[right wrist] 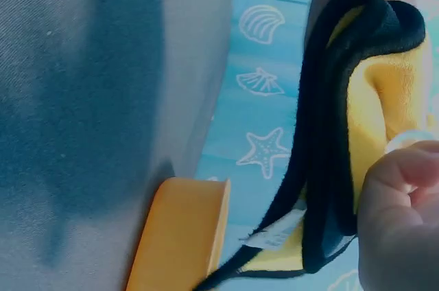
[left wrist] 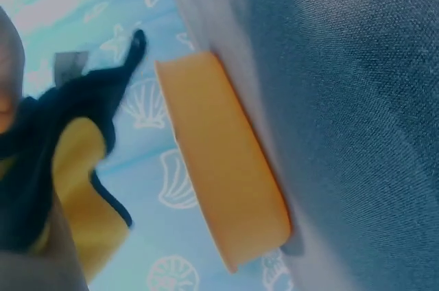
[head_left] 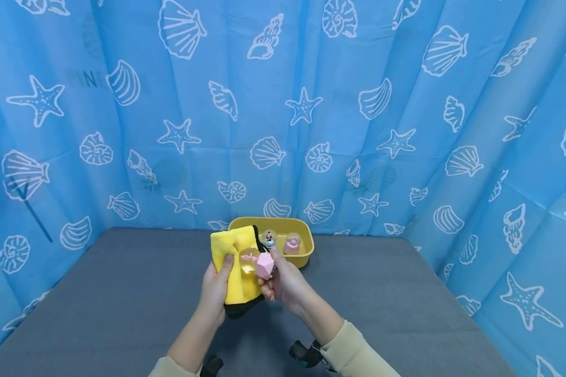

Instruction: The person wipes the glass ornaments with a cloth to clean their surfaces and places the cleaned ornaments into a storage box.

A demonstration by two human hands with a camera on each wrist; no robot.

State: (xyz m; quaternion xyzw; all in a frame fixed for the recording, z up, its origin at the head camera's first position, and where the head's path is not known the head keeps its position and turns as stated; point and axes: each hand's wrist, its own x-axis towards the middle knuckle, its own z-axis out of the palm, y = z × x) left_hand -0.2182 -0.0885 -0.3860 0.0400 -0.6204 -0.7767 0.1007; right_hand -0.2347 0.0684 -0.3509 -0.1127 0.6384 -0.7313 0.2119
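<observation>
My left hand [head_left: 213,290] grips a yellow cloth [head_left: 226,246] with dark edging, its thumb lying over the front. Against the cloth, a small snow globe [head_left: 265,265] lies on its side, its faceted pink base toward the right and its clear dome lit yellow. My right hand [head_left: 290,283] pinches that globe by the base. In the right wrist view the thumb [right wrist: 405,215] hides most of the globe, and the folded cloth [right wrist: 374,106] hangs beside it. The left wrist view shows mainly the cloth's dark underside [left wrist: 75,109].
Behind the hands, a yellow bin [head_left: 306,246] stands on the grey table [head_left: 137,293] near the curtain. Inside it are a globe with a small dark-and-red figure [head_left: 269,239] and a pink-based globe [head_left: 292,244]. A blue shell-print curtain [head_left: 283,131] surrounds the table's back and sides.
</observation>
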